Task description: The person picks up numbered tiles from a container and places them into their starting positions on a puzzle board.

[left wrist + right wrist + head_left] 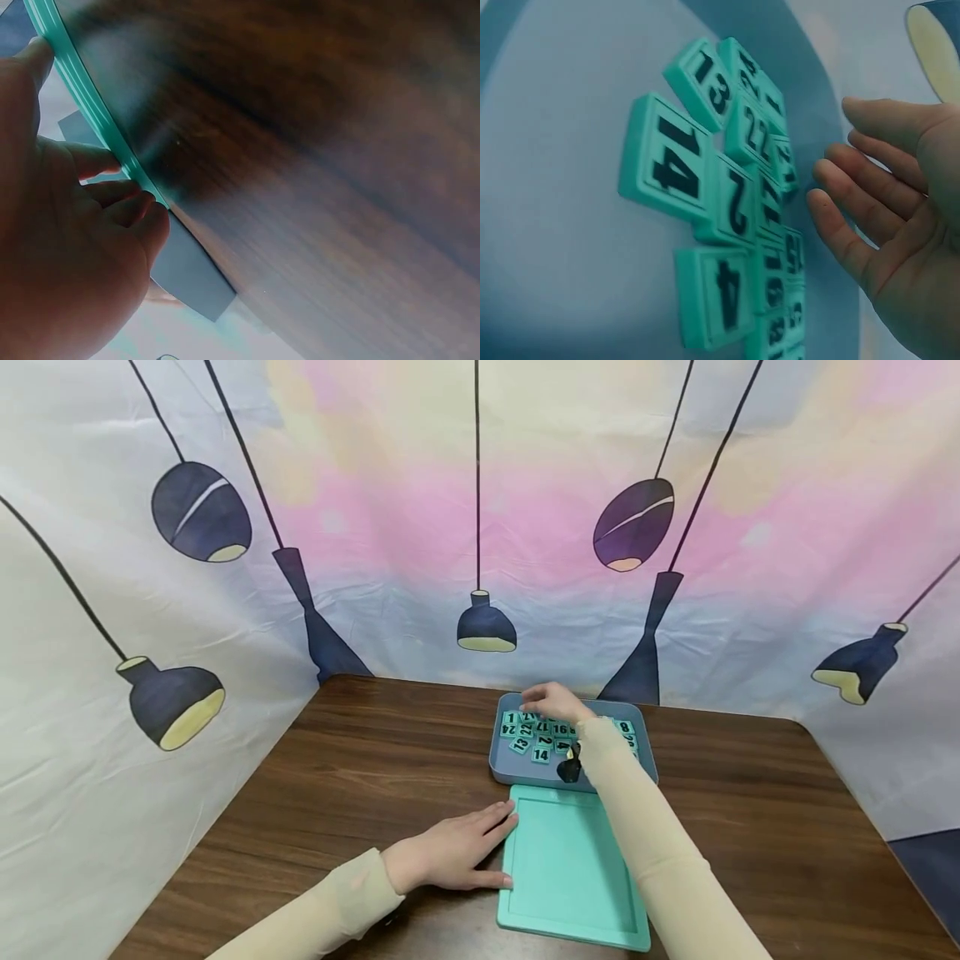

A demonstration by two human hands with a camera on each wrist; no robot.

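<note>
Tiles [560, 729] are held in a blue tray [517, 770] on the desk [390, 760].
Black numbers such as 1, 8, 13, 14 and 22 can be read. The green board [570, 860] is touched along its left edge by the left hand [457, 852], spread; over the tray's far side the right hand [558, 702] is held, fingers loosely parted.

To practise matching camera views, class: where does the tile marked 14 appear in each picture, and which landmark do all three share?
Head: just right of and below centre, the 14 tile lies in the left half of the tray.
Left wrist: not in it.
Right wrist: left of centre, the 14 tile sits large.
Shared landmark: the grey-blue tray, at lower left in the left wrist view.
</note>
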